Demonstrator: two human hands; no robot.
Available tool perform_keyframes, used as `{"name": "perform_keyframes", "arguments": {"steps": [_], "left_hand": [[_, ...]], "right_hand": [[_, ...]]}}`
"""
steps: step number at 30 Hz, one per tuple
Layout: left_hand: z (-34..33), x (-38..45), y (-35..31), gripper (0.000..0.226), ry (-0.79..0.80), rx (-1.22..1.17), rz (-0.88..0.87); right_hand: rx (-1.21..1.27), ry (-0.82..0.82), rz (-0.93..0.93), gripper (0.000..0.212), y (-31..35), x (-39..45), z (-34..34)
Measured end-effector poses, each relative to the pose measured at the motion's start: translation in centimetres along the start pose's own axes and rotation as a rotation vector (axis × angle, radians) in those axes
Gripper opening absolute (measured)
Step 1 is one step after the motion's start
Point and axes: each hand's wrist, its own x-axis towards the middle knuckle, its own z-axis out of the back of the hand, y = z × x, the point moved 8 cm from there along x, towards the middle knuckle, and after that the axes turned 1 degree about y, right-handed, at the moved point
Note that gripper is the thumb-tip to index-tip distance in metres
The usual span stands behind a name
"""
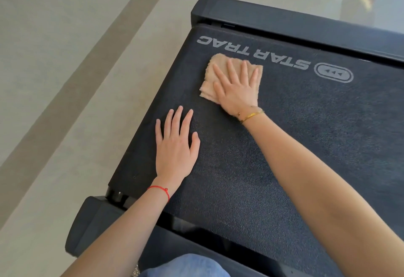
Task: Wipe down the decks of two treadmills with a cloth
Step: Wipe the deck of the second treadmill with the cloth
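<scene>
Beige terry cloth [209, 80], folded into a rough square, was laid flat on the black textured belt [273, 156] of a treadmill, just below the grey "STAR TRAC" lettering [253, 52] printed across the belt's far end. The cloth was pressed down by the right hand [237, 89], whose palm and fingers were spread wide and flat over most of it, with nothing gripped; only the cloth's left edge and far corners were left uncovered. A thin gold bracelet [251, 115] was worn at that wrist.

Nearer and to the left, the left hand [176, 143] was laid palm down on the bare belt, well apart from the cloth, its fingers extended and only slightly parted, the thumb held out to the side, holding nothing. A red string [159, 190] was tied round its wrist.

An oval logo with three arrowheads [333, 73] was printed to the right of the lettering. The belt was framed by black side rails [284, 23], and a rounded black end cap [87, 226] was seen at the lower left corner. Pale floor with a darker diagonal stripe [87, 69] was spread to the left. Blue denim [185, 265] was visible at the bottom edge.
</scene>
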Motion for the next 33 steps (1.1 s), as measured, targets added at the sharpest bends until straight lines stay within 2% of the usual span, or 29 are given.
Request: {"name": "perform_keyframes", "arguments": {"steps": [3,5,8,12,17,21,24,26,28,33], "left_hand": [[-0.2,0.0,0.2,0.056,-0.004,0.003,-0.004],[-0.3,-0.1,0.5,0.055,-0.006,0.0,0.006],[-0.4,0.0,0.6,0.057,-0.005,-0.007,0.016],[-0.6,0.1,0.4,0.058,0.007,0.005,0.026],[-0.7,0.2,0.5,0.058,0.005,0.014,0.035],[-0.6,0.2,0.5,0.057,-0.017,-0.004,0.035],[-0.7,0.2,0.7,0.057,-0.019,-0.013,0.037],[-0.7,0.2,0.9,0.057,-0.023,-0.015,0.034],[-0.7,0.2,1.0,0.056,-0.031,-0.017,0.029],[-0.6,0.3,0.9,0.056,-0.024,-0.019,0.038]], "right_hand": [[-0.057,-0.01,0.227,0.055,4.7,-2.5,-0.9],[-0.054,-0.022,0.28,0.055,4.6,-3.9,-1.1],[-0.038,-0.037,0.205,0.054,1.7,-3.4,-0.9],[-0.018,-0.038,0.012,0.054,-1.4,0.9,0.0],[0.026,-0.009,-0.083,0.057,-1.0,8.9,0.8],[0.022,0.033,0.042,0.058,3.4,12.5,0.8],[0.003,0.026,0.203,0.057,6.6,11.3,0.3],[-0.001,-0.003,0.238,0.056,6.1,10.0,0.1],[-0.015,-0.028,0.179,0.056,3.2,9.6,0.5],[0.035,-0.017,-0.165,0.059,-7.6,8.5,1.8]]}}
